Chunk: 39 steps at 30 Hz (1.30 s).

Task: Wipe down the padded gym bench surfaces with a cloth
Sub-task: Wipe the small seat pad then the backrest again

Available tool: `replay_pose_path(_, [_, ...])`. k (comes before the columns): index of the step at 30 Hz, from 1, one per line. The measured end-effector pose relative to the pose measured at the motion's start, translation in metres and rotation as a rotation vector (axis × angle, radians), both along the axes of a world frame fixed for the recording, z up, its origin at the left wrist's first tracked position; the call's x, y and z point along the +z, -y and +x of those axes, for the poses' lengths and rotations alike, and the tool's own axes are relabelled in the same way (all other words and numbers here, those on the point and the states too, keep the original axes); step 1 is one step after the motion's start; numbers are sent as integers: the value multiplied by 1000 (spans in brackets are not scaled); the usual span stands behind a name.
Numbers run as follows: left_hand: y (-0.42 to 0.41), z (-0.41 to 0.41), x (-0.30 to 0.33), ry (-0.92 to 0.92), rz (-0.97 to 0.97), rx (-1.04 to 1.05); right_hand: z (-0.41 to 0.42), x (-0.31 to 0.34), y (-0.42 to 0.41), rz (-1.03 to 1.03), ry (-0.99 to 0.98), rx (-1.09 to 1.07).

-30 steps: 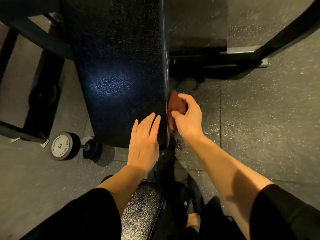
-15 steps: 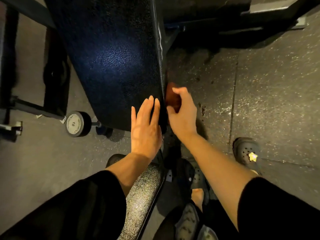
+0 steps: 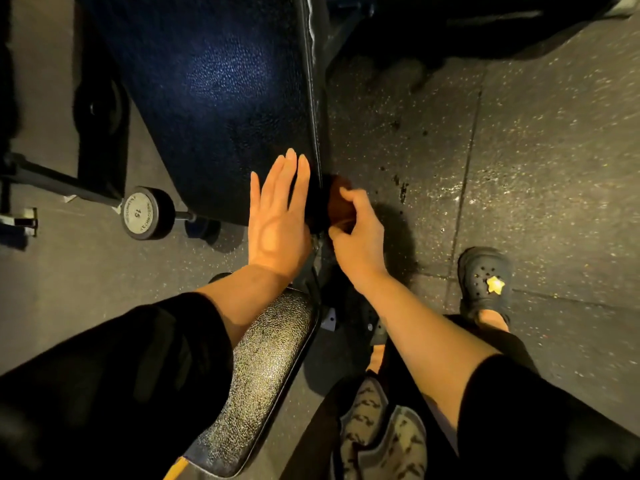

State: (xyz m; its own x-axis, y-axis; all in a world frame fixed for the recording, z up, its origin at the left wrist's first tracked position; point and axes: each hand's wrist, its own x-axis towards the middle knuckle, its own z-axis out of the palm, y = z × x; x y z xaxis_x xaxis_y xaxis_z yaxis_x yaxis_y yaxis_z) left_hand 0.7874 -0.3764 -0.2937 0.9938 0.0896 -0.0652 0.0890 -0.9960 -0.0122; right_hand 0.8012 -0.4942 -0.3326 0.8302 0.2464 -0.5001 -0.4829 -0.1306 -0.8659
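Note:
A black padded bench back pad (image 3: 214, 98) fills the upper middle, with the seat pad (image 3: 263, 368) below it near my body. My left hand (image 3: 278, 216) lies flat with straight fingers on the back pad's near right corner. Beside it, my right hand (image 3: 356, 237) grips a reddish-brown cloth (image 3: 339, 202) and presses it against the pad's right side edge, near the lower corner. Most of the cloth is hidden by my fingers and the pad's edge.
A dumbbell marked 15 (image 3: 147, 213) lies on the speckled rubber floor (image 3: 519, 150) left of the bench. Dark frame bars (image 3: 52, 181) stand at the far left. My foot in a dark clog (image 3: 485, 282) stands on the right.
My right hand has slid the cloth down the pad's right edge toward the near corner. My left hand stays flat on the pad. The view has shifted nearer, bringing my foot into view.

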Motion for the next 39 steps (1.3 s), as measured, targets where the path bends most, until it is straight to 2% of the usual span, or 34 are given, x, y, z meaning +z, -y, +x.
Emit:
replay_pose_path(4, [-2, 0, 0, -21, 15, -21, 22, 7, -7, -18, 85, -147])
replay_pose_path(8, [-3, 0, 2, -33, 4, -31, 14, 11, -15, 244, -116, -262])
replay_pose_path(12, [-3, 1, 7, -53, 47, -51, 15, 11, -9, 142, -63, -269])
replay_pose_path(16, [-3, 3, 17, -21, 52, -58, 73, 43, -21, 196, 171, -299])
replay_pose_path(18, [-2, 7, 23, 28, 28, -54, 87, 54, -25, 222, 261, -262])
replay_pose_path(22, [-8, 31, 34, 203, -67, -7, 64, 60, -23, 87, 295, -213])
replay_pose_path(25, [-11, 57, 44, 301, -128, -35, 86, 69, -26, 40, 465, -229])
replay_pose_path(28, [-17, 76, 55, 296, -125, -69, 125, 78, -34, -3, 428, -274])
replay_pose_path(32, [-26, 89, 60, 220, -79, -100, 88, 78, -33, 6, 495, -257])
replay_pose_path(34, [-26, 92, 58, 185, -72, -107, 80, 80, -30, 23, 462, -235])
replay_pose_path(37, [-20, 95, 56, 176, -60, -99, 127, 88, -29, -49, 405, -278])
replay_pose_path(39, [-19, 93, 59, 183, -60, -92, 155, 98, -30, -16, 441, -286])
